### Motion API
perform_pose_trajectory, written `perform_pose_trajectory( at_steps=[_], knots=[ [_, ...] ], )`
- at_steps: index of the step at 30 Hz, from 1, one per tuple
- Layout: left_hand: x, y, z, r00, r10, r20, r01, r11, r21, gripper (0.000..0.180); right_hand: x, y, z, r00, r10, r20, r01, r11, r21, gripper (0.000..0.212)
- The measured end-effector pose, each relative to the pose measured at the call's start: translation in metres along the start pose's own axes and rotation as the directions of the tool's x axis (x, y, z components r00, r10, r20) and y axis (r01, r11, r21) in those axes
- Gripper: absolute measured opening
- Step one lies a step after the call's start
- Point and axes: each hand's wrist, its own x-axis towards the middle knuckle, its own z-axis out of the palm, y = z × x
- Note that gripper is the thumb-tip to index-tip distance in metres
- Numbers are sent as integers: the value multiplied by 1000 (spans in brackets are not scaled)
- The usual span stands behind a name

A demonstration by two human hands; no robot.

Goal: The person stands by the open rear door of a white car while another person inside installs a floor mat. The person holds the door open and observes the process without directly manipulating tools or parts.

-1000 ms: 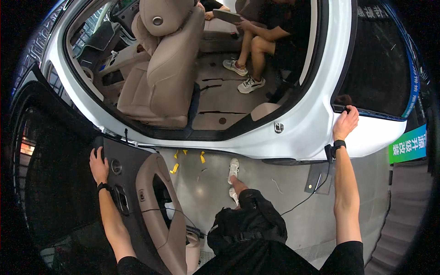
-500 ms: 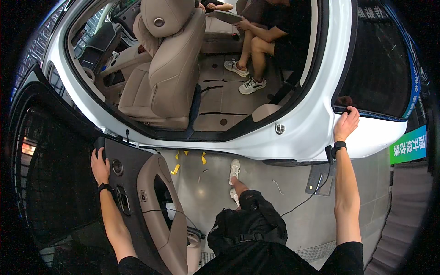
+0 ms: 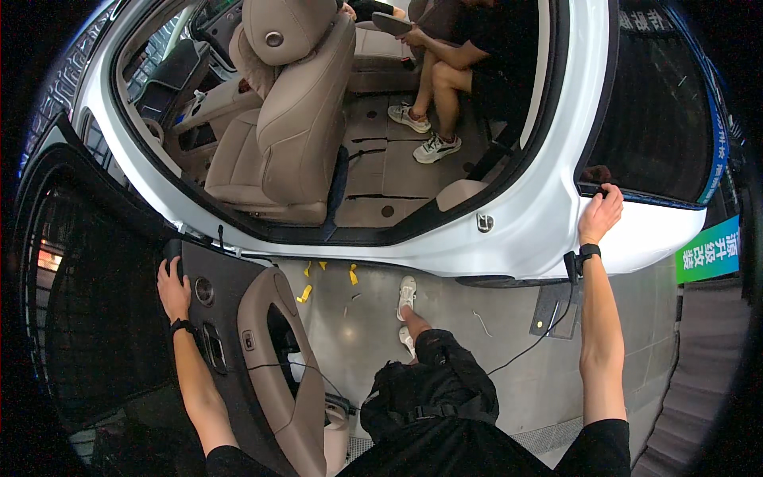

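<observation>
On the left, my left hand lies spread on the top edge of the opened car door, its inner panel dark grey with a beige armrest. My right hand rests on the white car body, fingers apart at the lower edge of the dark rear side window. Neither hand holds a loose object. Both wrists carry black bands. A thin black cable runs down from the right one. Between my arms lies the wide door opening, with a beige front seat inside.
A person sits in the rear cabin, holding a dark flat object. Scraps of yellow tape lie on the grey floor, near a metal floor plate. A grey curtain hangs at the right.
The seated person's flat object has tilted and shifted slightly left and up, and that person's arm moved with it. My hands and the door show no visible movement.
</observation>
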Motion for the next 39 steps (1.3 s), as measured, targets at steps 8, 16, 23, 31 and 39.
perform_pose_trajectory(
  at_steps=[8, 16, 23, 31, 39],
  knots=[
    [1, 1, 0, 1000, -2, 6, 2, 1000, 24, 55, 0, 1, 0, 1000, 14, 14, -14, 1000, -16, 27],
    [1, 0, 2, 1000, 0, 4, 0, 999, 38, 54, 0, -2, -2, 1000, 9, 6, -9, 1000, -11, 27],
    [2, -5, 6, 1000, 12, -1, -12, 999, 36, 55, 0, -2, -1, 1000, 12, 9, -12, 1000, -5, 27],
    [0, -4, 4, 1000, 23, -10, -23, 1000, 18, 55, 0, -1, -1, 1000, 17, 3, -17, 1000, -2, 27],
    [0, 1, 0, 1000, -15, 14, 15, 999, 30, 55, 0, -2, 0, 1000, 18, 12, -18, 1000, -6, 27]
  ],
)
